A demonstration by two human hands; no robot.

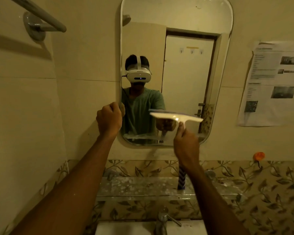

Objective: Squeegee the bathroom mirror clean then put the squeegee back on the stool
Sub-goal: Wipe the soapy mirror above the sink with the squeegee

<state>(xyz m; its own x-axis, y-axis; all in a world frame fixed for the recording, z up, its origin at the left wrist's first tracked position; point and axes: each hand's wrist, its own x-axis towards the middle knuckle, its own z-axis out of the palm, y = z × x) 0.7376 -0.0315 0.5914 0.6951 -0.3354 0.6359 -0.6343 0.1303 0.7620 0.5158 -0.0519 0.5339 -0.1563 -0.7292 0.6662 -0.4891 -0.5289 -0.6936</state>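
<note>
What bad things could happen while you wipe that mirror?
The left hand grips the mirror by its edge, so a hard push might shift it or pinch fingers. The right hand holds the squeegee low on its handle; a slip could drop it toward the shelf and the toothbrush standing there. The blade looks tilted, so it might leave streaks.

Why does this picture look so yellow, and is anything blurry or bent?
Head view: dim, warm light tints everything yellow; the white plastic squeegee and right hand are motion-smeared; the wide lens bows the rounded wall mirror and metal towel bar; the taped paper notice is too soft to read.
</note>
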